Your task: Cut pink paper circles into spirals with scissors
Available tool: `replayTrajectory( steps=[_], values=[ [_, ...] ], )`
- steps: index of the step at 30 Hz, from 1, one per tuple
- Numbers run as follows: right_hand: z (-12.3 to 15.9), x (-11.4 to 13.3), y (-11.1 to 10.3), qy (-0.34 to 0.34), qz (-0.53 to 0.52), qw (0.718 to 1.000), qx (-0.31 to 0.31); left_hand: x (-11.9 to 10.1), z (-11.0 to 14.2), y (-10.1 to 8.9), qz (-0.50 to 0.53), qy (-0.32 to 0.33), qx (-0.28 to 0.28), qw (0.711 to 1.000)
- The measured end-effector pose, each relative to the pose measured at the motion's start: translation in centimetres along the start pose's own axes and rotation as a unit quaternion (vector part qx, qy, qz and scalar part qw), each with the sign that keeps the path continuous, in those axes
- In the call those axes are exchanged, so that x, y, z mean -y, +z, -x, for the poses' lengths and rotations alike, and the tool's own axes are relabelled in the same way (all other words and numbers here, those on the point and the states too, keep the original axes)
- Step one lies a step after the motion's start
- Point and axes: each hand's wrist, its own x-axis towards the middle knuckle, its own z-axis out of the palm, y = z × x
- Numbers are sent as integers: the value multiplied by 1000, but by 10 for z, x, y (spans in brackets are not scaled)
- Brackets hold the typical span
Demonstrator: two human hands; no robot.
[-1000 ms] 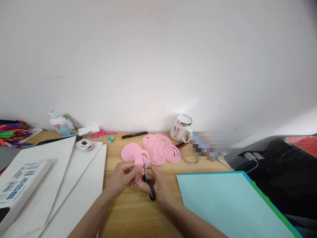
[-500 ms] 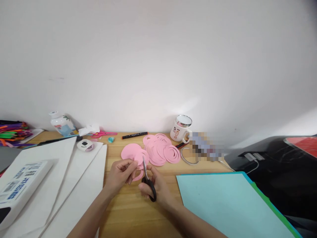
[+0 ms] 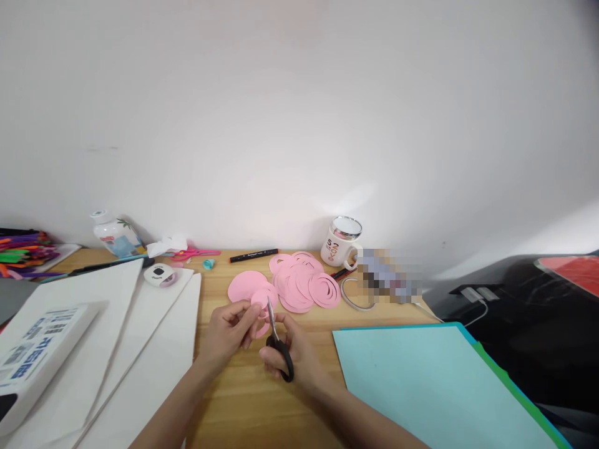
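Note:
My left hand [image 3: 233, 327] pinches a small pink paper piece [image 3: 265, 295] between thumb and fingers. Black-handled scissors [image 3: 279, 351] are gripped in my right hand [image 3: 296, 354], thumb and fingers around the handles. Their blades point up and away from me and overlap the paper's right side. A curled pink strip hangs below the blades. Just behind my left hand lies a pink paper disc [image 3: 244, 285], partly covered by the held piece. To the right of it spreads a heap of pink paper rings and discs [image 3: 299, 284].
A white mug [image 3: 337, 244] and a black marker [image 3: 254, 255] stand and lie near the wall. White boards [image 3: 163, 349] cover the left, bearing a white box [image 3: 42, 358]. Light blue sheets [image 3: 412, 380] lie on the right. Pink scissors [image 3: 194, 252] and a white bottle [image 3: 116, 236] are back left.
The held paper has turned slightly and moved a little left between my fingers. The scissor blades have shifted slightly with it. Both hands keep their grip; the surroundings look the same.

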Motion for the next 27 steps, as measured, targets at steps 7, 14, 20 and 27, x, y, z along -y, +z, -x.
replayTrajectory(
  steps=[7,14,20,27],
  values=[
    [-1,11,0,-17,-11,1000,-11,-2,-1,-1,-13,-16,53,998],
    [1,14,1,2,28,999,-14,-5,-2,-1,-6,-14,15,1000],
    [2,12,1,6,27,1000,-11,-4,-3,-2,9,-5,-17,1000],
    [2,8,1,3,18,1000,14,-4,-4,-5,4,4,-54,999]
  ],
)
